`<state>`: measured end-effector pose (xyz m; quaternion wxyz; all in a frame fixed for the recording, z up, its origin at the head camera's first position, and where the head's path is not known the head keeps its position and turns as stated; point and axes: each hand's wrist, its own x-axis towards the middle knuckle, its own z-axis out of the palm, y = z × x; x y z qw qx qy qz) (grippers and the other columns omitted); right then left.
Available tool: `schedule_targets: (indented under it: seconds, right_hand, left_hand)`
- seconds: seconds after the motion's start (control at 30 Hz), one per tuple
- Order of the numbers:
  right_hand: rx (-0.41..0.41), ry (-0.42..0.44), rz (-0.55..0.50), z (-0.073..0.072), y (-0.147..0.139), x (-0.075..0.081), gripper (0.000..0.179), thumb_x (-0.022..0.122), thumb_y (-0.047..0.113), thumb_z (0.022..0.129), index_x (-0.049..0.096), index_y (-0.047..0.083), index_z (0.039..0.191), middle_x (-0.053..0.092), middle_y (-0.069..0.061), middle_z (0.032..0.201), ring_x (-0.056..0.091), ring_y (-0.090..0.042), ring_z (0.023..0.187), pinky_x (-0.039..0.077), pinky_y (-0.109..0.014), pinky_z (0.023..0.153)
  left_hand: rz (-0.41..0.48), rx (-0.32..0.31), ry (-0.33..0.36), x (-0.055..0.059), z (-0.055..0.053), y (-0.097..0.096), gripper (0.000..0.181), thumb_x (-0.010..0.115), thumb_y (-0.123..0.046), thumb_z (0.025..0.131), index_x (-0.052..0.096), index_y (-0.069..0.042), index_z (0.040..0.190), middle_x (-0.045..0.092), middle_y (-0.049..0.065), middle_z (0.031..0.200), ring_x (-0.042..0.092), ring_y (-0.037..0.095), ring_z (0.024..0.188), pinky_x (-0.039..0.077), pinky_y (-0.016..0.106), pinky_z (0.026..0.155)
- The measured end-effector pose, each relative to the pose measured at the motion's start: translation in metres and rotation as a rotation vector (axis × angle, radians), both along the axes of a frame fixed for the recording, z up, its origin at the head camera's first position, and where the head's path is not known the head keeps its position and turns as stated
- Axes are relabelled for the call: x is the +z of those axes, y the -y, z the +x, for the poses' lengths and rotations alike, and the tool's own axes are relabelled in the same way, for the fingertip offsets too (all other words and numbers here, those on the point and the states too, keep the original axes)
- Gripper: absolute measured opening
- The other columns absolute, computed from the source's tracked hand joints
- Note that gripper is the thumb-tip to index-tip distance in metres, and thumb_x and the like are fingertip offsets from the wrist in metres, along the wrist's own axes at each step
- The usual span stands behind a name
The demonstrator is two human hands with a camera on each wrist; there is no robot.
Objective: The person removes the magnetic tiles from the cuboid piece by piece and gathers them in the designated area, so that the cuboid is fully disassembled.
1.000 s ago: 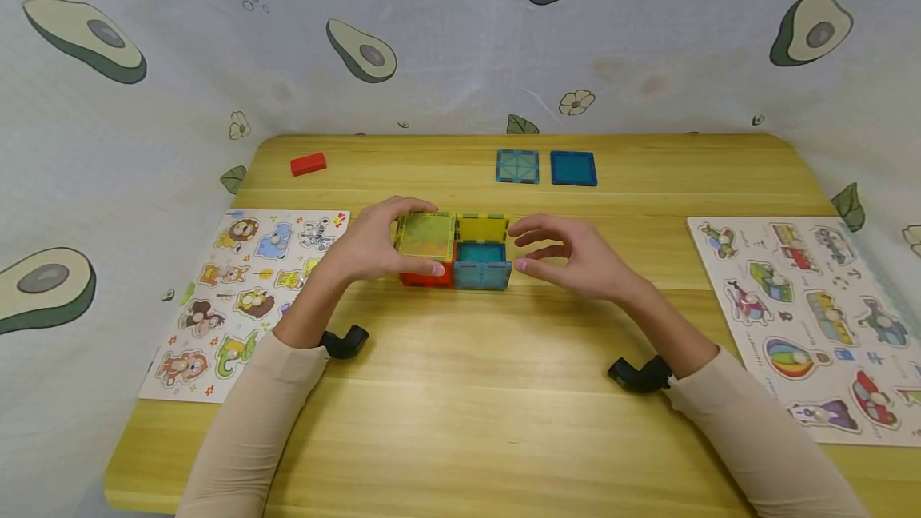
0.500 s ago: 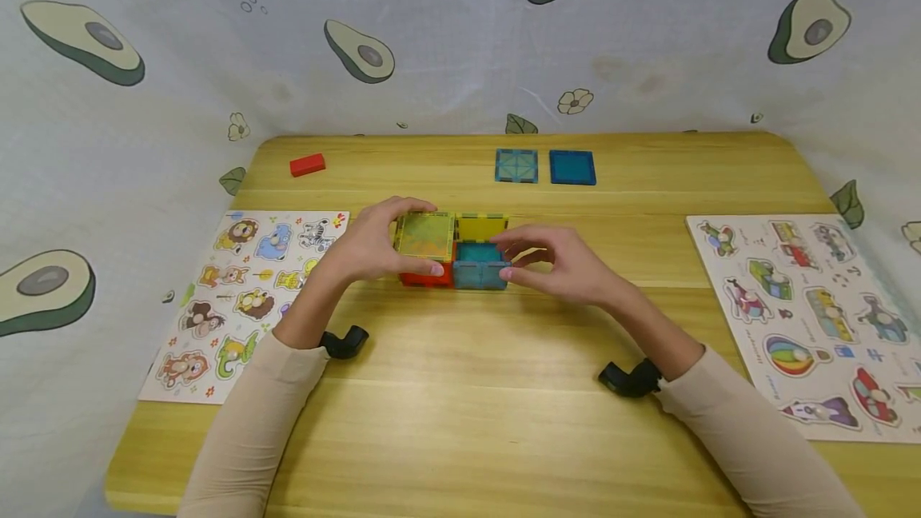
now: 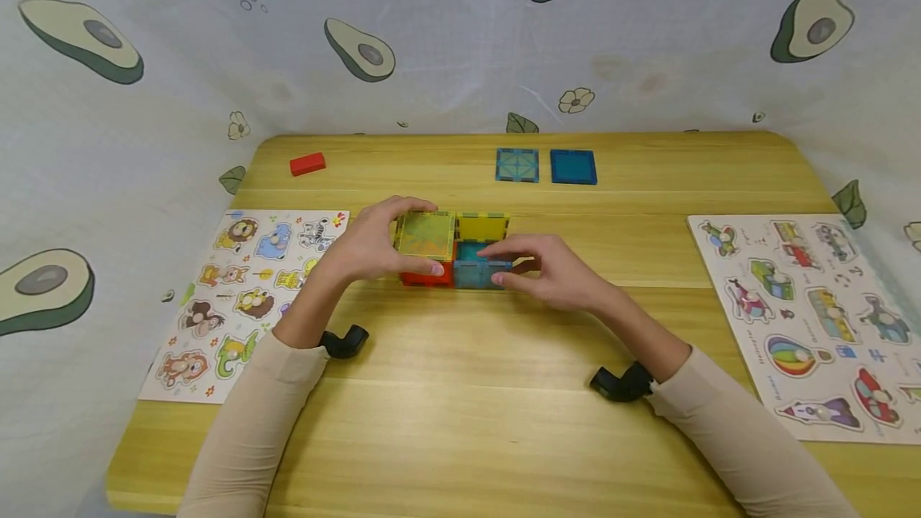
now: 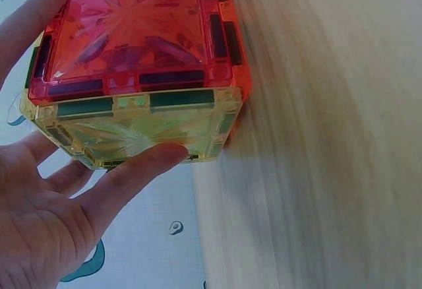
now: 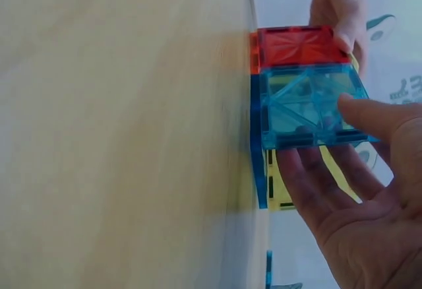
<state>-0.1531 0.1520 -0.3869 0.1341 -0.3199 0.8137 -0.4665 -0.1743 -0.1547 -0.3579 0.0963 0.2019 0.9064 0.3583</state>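
A cube of see-through magnetic tiles, with a yellow top tile [image 3: 426, 234] and a red front tile [image 4: 132, 28], stands mid-table. My left hand [image 3: 370, 245] grips this cube from the left, thumb at the front and fingers behind. Joined on its right is a topless section with a yellow back tile [image 3: 484, 226], a blue floor tile [image 3: 470, 251] and a light-blue front tile [image 5: 297, 107]. With the thumb on its outer face and the fingers behind it, my right hand [image 3: 554, 272] pinches the light-blue tile. The section's right side has no tile.
Behind the build lie a light-blue tile [image 3: 517, 165] and a dark-blue tile [image 3: 573, 167]. A red block [image 3: 308, 164] is at the back left. An animal puzzle board [image 3: 237, 302] lies left, a vehicle puzzle board [image 3: 813, 326] right. A patterned cloth [image 3: 460, 38] hangs behind the table.
My right hand has come left from beside the topless section, its fingers reaching inside and its thumb settling on the light-blue front tile. The left hand and the cube have stayed put.
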Motion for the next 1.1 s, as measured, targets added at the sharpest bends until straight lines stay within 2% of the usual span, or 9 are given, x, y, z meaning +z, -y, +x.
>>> schedule_targets:
  seconds: [0.27, 0.43, 0.57, 0.73, 0.87, 1.1]
  right_hand:
    - [-0.004, 0.029, -0.025, 0.001, 0.0, -0.001, 0.028, 0.069, 0.01, 0.099, 0.075, 0.013, 0.126, 0.074, -0.006, 0.122, 0.071, -0.017, 0.103, 0.062, -0.03, 0.086]
    - [-0.058, 0.062, -0.019, 0.0, -0.006, 0.004, 0.026, 0.07, 0.01, 0.099, 0.075, 0.013, 0.124, 0.074, -0.006, 0.122, 0.071, -0.018, 0.103, 0.062, -0.03, 0.086]
    - [-0.101, 0.069, -0.018, -0.002, -0.01, 0.008, 0.026, 0.07, 0.012, 0.099, 0.074, 0.011, 0.124, 0.072, -0.008, 0.125, 0.068, -0.021, 0.108, 0.061, -0.036, 0.091]
    - [-0.147, 0.065, -0.015, -0.003, -0.015, 0.012, 0.028, 0.066, 0.014, 0.102, 0.07, 0.009, 0.129, 0.067, -0.01, 0.133, 0.064, -0.024, 0.113, 0.059, -0.045, 0.097]
    - [-0.171, 0.063, -0.01, -0.004, -0.022, 0.015, 0.032, 0.062, 0.017, 0.104, 0.064, 0.009, 0.135, 0.063, -0.01, 0.137, 0.068, -0.027, 0.112, 0.061, -0.045, 0.092]
    - [-0.255, 0.06, -0.065, -0.011, -0.044, 0.024, 0.036, 0.056, 0.018, 0.108, 0.055, 0.006, 0.142, 0.058, -0.017, 0.128, 0.071, -0.036, 0.103, 0.063, -0.041, 0.084]
  left_hand:
    - [-0.001, 0.004, 0.009, 0.001, 0.002, 0.001, 0.084, 0.092, -0.053, 0.071, 0.058, -0.029, 0.144, 0.052, -0.004, 0.154, 0.044, 0.026, 0.145, 0.037, 0.058, 0.117]
    - [0.005, -0.004, 0.007, 0.003, 0.002, 0.001, 0.083, 0.092, -0.052, 0.072, 0.058, -0.029, 0.145, 0.052, -0.003, 0.154, 0.044, 0.027, 0.145, 0.037, 0.058, 0.117]
    - [0.009, 0.001, 0.008, 0.002, 0.003, 0.003, 0.084, 0.092, -0.052, 0.072, 0.058, -0.029, 0.145, 0.052, -0.004, 0.153, 0.044, 0.026, 0.146, 0.037, 0.058, 0.117]
    - [0.007, 0.007, 0.015, 0.003, 0.004, 0.003, 0.084, 0.092, -0.052, 0.072, 0.058, -0.03, 0.145, 0.051, -0.004, 0.154, 0.043, 0.027, 0.147, 0.036, 0.059, 0.118]
    - [0.006, 0.002, 0.019, 0.003, 0.003, 0.002, 0.084, 0.092, -0.053, 0.072, 0.057, -0.031, 0.145, 0.051, -0.004, 0.155, 0.042, 0.027, 0.147, 0.035, 0.06, 0.118]
    - [0.02, -0.003, 0.029, 0.003, 0.003, 0.0, 0.084, 0.092, -0.052, 0.072, 0.057, -0.03, 0.146, 0.05, -0.003, 0.156, 0.041, 0.028, 0.148, 0.035, 0.061, 0.118]
